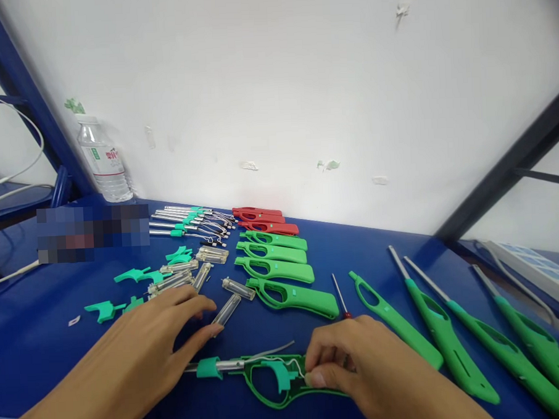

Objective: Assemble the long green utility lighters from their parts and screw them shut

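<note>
Shell (292, 395), green, open; long axis left to right, metal tube (231, 365) pointing left.
Landmark: screwdriver (339, 293). The shell lies on the table (209, 413), nearer the viewer than the landmark and extending left of it; handle end beneath the right hand (344, 361), which pinches the white wire (293, 363). Left hand (168, 325), left of the landmark: thumb at a clear tank (228, 310); grip cannot be determined.
</note>
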`<state>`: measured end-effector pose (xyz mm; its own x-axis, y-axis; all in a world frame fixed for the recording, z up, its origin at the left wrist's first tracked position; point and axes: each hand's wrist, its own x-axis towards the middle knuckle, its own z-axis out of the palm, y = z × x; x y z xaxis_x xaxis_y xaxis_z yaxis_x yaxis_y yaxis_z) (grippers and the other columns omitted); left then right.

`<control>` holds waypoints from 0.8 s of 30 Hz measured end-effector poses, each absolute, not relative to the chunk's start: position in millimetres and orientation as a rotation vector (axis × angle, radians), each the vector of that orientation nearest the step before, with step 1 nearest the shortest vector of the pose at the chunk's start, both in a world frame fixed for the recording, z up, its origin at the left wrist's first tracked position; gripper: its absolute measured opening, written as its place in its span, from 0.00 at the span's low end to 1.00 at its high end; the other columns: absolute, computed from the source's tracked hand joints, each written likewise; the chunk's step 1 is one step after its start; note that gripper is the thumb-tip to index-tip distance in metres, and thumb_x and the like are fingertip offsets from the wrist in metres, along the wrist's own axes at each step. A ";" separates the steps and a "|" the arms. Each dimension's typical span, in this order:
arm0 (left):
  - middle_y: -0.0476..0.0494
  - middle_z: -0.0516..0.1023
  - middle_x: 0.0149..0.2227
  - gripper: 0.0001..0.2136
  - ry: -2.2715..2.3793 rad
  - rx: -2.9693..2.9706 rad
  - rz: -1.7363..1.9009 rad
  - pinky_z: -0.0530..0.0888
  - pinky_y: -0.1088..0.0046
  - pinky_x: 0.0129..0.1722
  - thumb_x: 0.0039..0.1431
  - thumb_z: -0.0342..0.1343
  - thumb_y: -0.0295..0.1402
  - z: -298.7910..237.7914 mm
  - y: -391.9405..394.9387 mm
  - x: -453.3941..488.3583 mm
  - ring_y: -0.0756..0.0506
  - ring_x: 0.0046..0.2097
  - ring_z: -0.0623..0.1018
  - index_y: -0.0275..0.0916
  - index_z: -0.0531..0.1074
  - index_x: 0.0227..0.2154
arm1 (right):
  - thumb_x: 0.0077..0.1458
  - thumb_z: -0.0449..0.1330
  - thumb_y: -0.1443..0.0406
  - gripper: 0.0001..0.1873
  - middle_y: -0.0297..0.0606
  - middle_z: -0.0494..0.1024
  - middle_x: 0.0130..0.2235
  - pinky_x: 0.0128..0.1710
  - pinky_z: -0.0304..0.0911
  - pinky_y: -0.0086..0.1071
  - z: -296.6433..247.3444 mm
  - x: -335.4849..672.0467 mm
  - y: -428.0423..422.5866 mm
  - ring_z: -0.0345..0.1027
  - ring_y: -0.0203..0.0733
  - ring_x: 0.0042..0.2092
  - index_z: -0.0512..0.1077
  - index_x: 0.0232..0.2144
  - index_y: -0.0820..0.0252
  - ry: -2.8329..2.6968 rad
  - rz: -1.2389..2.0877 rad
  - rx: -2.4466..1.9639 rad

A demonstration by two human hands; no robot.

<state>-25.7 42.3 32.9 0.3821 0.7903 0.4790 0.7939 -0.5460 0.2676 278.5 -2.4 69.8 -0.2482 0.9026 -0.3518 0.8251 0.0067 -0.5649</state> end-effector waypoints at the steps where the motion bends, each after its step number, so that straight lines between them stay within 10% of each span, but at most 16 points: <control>1: 0.44 0.90 0.38 0.30 -1.495 -2.649 -0.852 0.84 0.69 0.34 0.78 0.47 0.61 33.0 42.6 -24.8 0.39 0.36 0.90 0.49 0.88 0.36 | 0.61 0.70 0.69 0.08 0.32 0.90 0.34 0.35 0.61 0.31 70.0 278.5 -2.6 0.80 0.41 0.36 0.88 0.35 0.51 -2.146 1.070 -1.854; 24: 0.52 0.89 0.38 0.10 -1.401 -2.725 -1.173 0.79 0.77 0.34 0.73 0.60 0.42 46.7 34.3 -21.1 0.45 0.35 0.89 0.49 0.85 0.38 | 0.66 0.72 0.60 0.02 0.29 0.89 0.33 0.34 0.61 0.34 81.7 263.4 -9.2 0.81 0.45 0.34 0.86 0.38 0.46 -2.179 0.689 -1.857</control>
<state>-21.1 34.3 46.7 0.3826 0.7556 0.5317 0.6561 -0.6273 0.4195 263.4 -9.2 81.7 -0.1930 0.9701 -0.1474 0.8787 0.1040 -0.4659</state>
